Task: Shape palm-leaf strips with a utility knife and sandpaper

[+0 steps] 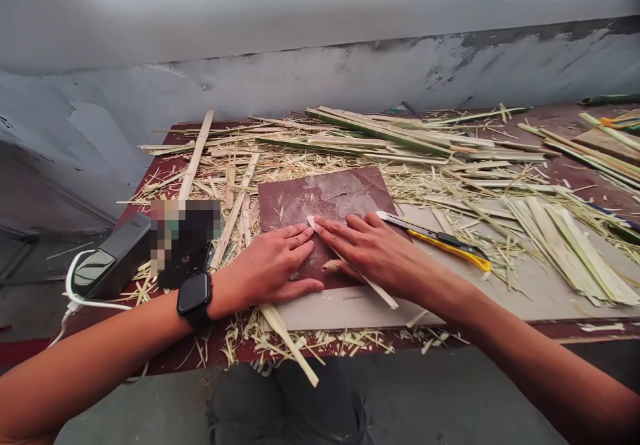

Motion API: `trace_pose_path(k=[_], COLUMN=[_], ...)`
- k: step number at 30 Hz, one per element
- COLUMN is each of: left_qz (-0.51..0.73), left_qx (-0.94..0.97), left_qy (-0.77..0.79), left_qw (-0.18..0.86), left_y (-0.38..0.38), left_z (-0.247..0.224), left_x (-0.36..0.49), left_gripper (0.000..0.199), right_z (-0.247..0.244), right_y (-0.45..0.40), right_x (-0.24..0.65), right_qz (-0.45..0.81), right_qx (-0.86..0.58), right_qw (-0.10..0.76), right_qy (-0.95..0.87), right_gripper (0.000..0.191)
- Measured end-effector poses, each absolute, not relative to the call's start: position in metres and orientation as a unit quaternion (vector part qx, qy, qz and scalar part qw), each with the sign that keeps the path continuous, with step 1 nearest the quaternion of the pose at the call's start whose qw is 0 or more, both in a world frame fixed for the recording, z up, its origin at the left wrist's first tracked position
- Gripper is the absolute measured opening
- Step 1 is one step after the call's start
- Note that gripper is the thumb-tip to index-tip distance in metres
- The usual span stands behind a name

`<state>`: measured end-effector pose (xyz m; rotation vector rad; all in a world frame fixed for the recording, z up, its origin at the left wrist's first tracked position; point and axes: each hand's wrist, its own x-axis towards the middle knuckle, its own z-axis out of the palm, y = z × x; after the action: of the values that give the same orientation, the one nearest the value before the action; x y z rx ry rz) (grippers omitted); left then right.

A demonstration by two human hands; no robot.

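Surface [170, 355] strewn with shavings [350, 345], grey wall [300, 78] behind. Thin strip [381, 291] slants over brown sheet [285, 201], far-left tip to near-right end. Right hand [380, 251] nearer, over it, fingers gripping it. Left hand [273, 265] flat, fingers extended, unclenched, by the tip. No container visible.

The strip [379, 289] is pale cream, the sheet [280, 203] maroon with whitish smears, the cutter [447, 242] yellow and black.
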<state>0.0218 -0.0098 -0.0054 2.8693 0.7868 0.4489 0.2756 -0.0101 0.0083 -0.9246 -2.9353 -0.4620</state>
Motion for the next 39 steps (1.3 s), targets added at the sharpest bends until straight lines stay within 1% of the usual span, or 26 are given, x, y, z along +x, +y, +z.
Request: trace_pose_path(k=[5,11,17,22,28,34,39], left_qz=[0.154,0.163,0.153,0.151,0.149,0.159,0.156], left_qx=[0.952,0.953,0.954,0.955,0.953,0.953,0.955], left_qy=[0.258,0.247,0.251,0.250,0.256,0.250,0.246], left_qw=[0.064,0.058,0.059,0.053,0.058,0.056,0.057], left_y=[-0.009,-0.007,-0.008,-0.009,-0.008,-0.007,-0.007], left_z=[-0.008,-0.010,-0.010,-0.006,-0.007,-0.009,-0.008], left_x=[0.022,0.021,0.021,0.022,0.022,0.022,0.022], left_gripper=[0.065,0.065,0.066,0.065,0.065,0.063,0.064], right_z=[0.006,-0.002,-0.002,0.000,0.004,0.014,0.015], right_y=[-0.042,-0.073,-0.036,-0.005,-0.024,-0.066,-0.059], right_x=[0.288,0.293,0.282,0.275,0.282,0.296,0.293], right_qz=[-0.121,-0.130,-0.105,-0.093,-0.108,-0.178,-0.196], right_qx=[-0.297,-0.334,-0.329,-0.323,-0.321,-0.301,-0.291], right_qw=[0.039,0.053,0.049,0.021,0.039,0.015,0.005], right_qy=[-0.946,-0.932,-0.937,-0.942,-0.940,-0.937,-0.936], right_gripper=[0.058,0.057,0.054,0.051,0.058,0.053,0.051])
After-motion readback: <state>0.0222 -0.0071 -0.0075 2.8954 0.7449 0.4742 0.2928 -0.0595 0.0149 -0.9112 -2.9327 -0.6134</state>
